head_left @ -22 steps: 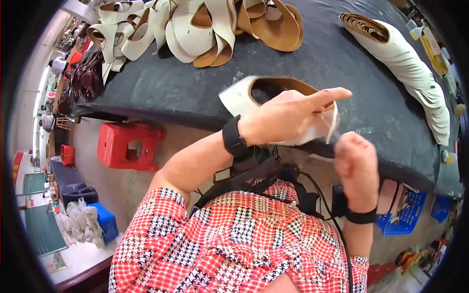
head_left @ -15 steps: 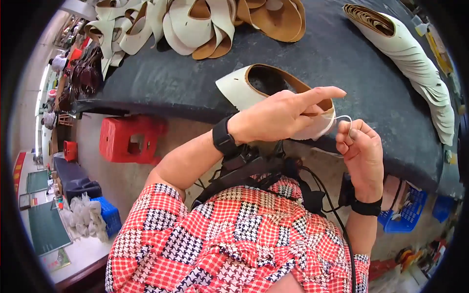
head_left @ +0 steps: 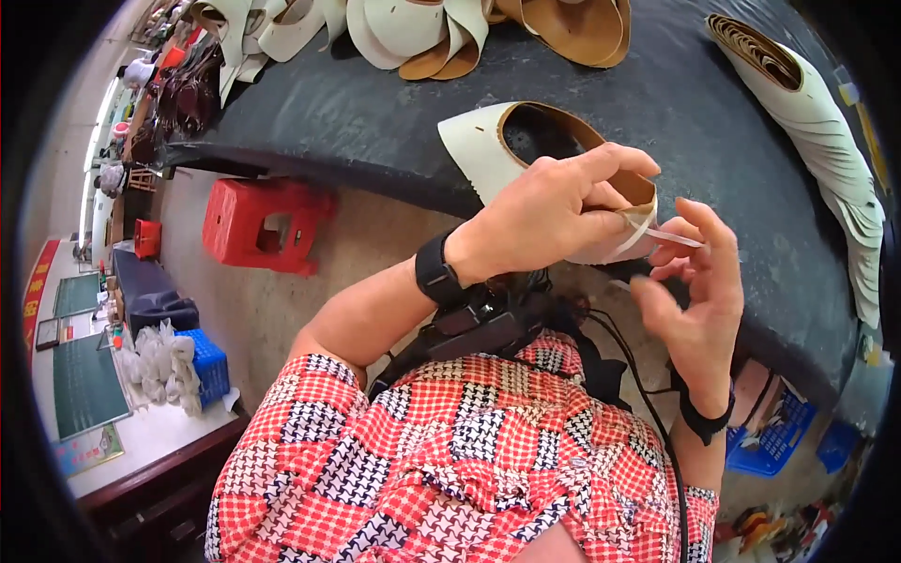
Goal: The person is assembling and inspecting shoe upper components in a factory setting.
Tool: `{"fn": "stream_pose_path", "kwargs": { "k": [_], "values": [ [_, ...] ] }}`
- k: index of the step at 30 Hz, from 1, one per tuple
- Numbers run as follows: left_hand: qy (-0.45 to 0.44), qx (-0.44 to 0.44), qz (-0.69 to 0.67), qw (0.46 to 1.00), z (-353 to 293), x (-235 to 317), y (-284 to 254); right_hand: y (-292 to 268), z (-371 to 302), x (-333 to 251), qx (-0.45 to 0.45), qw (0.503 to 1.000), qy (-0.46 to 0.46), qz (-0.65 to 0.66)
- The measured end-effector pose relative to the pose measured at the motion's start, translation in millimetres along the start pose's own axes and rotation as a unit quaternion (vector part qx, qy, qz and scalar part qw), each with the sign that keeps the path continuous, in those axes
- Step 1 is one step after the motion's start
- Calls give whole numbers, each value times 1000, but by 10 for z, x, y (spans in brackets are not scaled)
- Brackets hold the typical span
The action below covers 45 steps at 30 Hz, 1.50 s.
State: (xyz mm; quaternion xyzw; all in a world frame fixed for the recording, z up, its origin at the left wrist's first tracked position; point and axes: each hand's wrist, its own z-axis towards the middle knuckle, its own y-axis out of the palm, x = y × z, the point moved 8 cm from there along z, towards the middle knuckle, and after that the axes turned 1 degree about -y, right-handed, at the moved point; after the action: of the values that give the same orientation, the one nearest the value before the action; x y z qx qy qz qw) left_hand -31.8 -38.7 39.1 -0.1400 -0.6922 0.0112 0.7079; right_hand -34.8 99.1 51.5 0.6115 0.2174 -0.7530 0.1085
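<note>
A white leather shoe upper (head_left: pixel 474 141) with a tan inner side stands as an open loop at the table's near edge. My left hand (head_left: pixel 549 211) is closed on its right end, with thumb and fingers pinching the rim. A thin white strip (head_left: pixel 678 238) wraps that end, crosses over itself and sticks out to the right. Beside it my right hand (head_left: pixel 699 296) has its thumb apart from its bent fingers. The strip's loose end lies against those fingers; no pinch on it shows.
On the dark table (head_left: pixel 375 131), more white and tan uppers (head_left: pixel 413 33) lie at the back. A long overlapping row of uppers (head_left: pixel 826 150) runs down the right side. A red stool (head_left: pixel 258 225) stands left, below the table edge. Blue baskets (head_left: pixel 774 436) sit under the table at right.
My right thumb has parted from the fingers that pinched the strip. The strip, a curved loop before, now crosses the upper's end and points straight right. The view has shifted slightly.
</note>
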Motion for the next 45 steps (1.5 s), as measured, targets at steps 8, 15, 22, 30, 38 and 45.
{"fn": "stream_pose_path", "kwargs": {
  "k": [8, 15, 22, 30, 38, 45],
  "values": [
    [10, 13, 25, 1000, -43, 7, -20, -80, 31, 4, 27, 994, -37, -103],
    [25, -4, 50, 998, -55, 14, -16, -10, 26, -289, 82, 966, -176, -170],
    [12, -36, -37, 999, -67, -56, -53, -53, 54, -20, 111, 993, -46, 20],
    [-7, -30, -73, 997, -125, -94, -150, 62, 68, -121, 97, 990, -91, -50],
    [6, -50, -104, 993, -171, -51, -184, 160, 163, 36, 108, 991, -11, 76],
    [-21, -68, -58, 996, -123, 61, -145, 193, 224, 95, 95, 987, 19, 125]
  ]
}}
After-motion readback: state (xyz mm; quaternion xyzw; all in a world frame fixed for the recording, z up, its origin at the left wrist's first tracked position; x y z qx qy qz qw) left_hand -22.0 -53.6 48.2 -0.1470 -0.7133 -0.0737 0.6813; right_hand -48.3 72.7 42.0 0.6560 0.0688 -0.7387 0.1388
